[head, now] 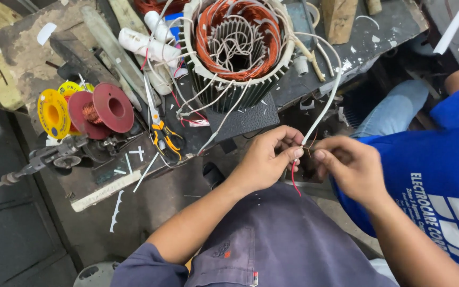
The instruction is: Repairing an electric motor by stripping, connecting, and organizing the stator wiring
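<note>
Both hands, left (265,159) and right (349,163), pinch the thin white-sleeved lead wire (322,109) at its bared end. It looks light and limp; best gripped near the tip.

The motor stator (238,50) stood on the table (27,58) at the back, with the wire spools (88,110) to its left and the cutters (164,137) lying between them. Near the table's front edge, the left hand (265,159) and right hand (349,165) met side by side on a sleeved wire (322,109) that ran back up to the stator.
</note>
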